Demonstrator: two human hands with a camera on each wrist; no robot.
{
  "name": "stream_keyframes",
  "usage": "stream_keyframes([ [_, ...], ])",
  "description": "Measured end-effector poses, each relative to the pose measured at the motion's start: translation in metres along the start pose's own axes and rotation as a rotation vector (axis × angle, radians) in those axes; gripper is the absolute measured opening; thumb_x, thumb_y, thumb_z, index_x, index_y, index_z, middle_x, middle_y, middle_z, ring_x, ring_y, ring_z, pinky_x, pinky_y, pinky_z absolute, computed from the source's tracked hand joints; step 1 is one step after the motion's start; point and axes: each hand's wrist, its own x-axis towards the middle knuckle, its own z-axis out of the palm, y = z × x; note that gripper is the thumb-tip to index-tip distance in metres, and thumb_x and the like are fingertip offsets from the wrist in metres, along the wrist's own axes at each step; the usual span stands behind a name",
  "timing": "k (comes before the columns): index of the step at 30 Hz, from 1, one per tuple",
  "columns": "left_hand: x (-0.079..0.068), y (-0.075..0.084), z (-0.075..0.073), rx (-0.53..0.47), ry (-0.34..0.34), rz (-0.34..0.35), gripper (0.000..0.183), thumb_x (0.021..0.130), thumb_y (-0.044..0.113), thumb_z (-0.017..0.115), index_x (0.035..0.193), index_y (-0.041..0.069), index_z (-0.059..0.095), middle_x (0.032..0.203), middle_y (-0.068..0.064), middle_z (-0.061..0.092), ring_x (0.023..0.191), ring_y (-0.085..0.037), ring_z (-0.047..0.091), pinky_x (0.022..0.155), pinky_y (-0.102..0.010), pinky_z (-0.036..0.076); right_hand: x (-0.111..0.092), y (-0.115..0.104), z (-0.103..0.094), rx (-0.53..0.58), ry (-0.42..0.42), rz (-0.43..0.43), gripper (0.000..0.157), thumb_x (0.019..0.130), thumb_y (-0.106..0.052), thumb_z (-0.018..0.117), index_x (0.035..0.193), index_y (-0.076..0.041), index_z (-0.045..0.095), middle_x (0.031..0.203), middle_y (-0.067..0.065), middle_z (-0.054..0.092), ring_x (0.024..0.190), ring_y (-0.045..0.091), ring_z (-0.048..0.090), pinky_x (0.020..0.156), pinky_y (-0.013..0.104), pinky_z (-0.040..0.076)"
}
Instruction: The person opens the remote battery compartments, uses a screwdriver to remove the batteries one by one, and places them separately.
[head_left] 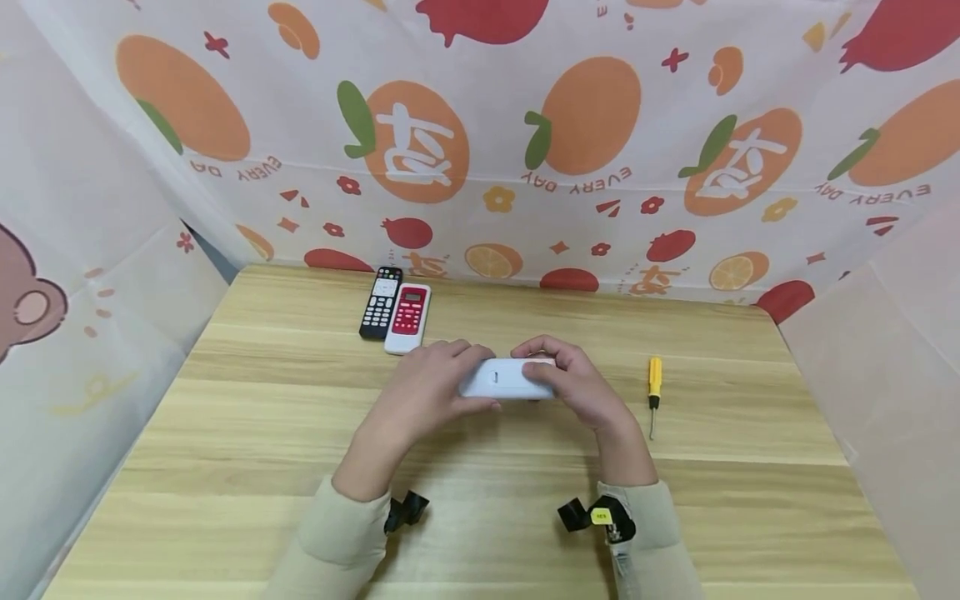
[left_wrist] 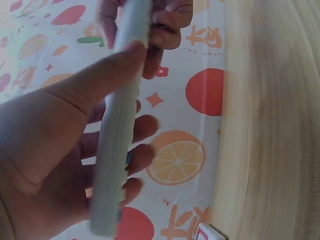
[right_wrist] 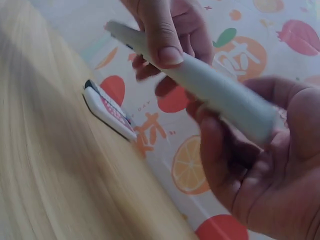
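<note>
Both hands hold a white remote control point(head_left: 510, 382) above the middle of the table, its plain back and small slot toward the head camera. My left hand point(head_left: 427, 383) grips one end, with the thumb along the near edge point(left_wrist: 112, 150) and the fingers around the far side. At the other end, my right hand point(head_left: 585, 387) has its thumb on the back and its fingers beneath. Small raised buttons show along the underside in the left wrist view. In the right wrist view the casing point(right_wrist: 220, 90) slants between the two hands.
A black remote control point(head_left: 381, 304) and a white one with a red face point(head_left: 408, 317) lie side by side at the back left. On the right lies a yellow-handled screwdriver point(head_left: 655, 379). A fruit-print cloth point(head_left: 487, 167) hangs behind the wooden table point(head_left: 225, 417).
</note>
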Motion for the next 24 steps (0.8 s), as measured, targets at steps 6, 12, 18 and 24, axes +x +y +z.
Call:
stream_keyframes([
  [6,-0.002,-0.004,0.003,0.020,-0.061,-0.027,0.058,0.074,0.055,0.083,0.118,0.020,0.068,0.101,0.003,0.069,0.082,-0.016,0.060,0.072,-0.034,0.050,0.001,-0.004,0.012,-0.318,0.103,-0.022,0.027,0.092,-0.027,0.071,0.117,-0.016,0.067,0.117,0.007,0.067,0.100,0.024,0.059,0.080,0.037,0.050],
  [12,-0.004,-0.004,0.007,0.038,-0.117,-0.046,0.060,0.074,0.055,0.083,0.121,0.021,0.068,0.102,0.002,0.070,0.083,-0.015,0.061,0.073,-0.034,0.050,0.004,-0.002,0.032,-0.464,0.092,-0.057,0.028,0.090,-0.028,0.073,0.116,-0.020,0.067,0.111,0.000,0.069,0.100,0.018,0.062,0.082,0.037,0.053],
  [18,-0.003,0.000,0.006,0.070,-0.116,-0.015,0.067,0.072,0.053,0.085,0.129,0.022,0.066,0.099,0.003,0.070,0.082,-0.014,0.062,0.074,-0.034,0.050,0.004,-0.003,0.042,-0.504,0.058,-0.034,0.030,0.089,-0.022,0.066,0.119,-0.022,0.065,0.103,0.001,0.069,0.090,0.015,0.063,0.076,0.033,0.054],
  [24,-0.002,0.003,0.008,0.082,-0.129,0.003,0.069,0.071,0.049,0.088,0.130,0.021,0.066,0.101,0.001,0.071,0.085,-0.016,0.065,0.075,-0.035,0.052,0.003,-0.002,0.048,-0.589,0.040,0.044,0.037,0.086,-0.024,0.061,0.123,-0.022,0.062,0.103,-0.004,0.067,0.084,0.014,0.063,0.073,0.032,0.053],
])
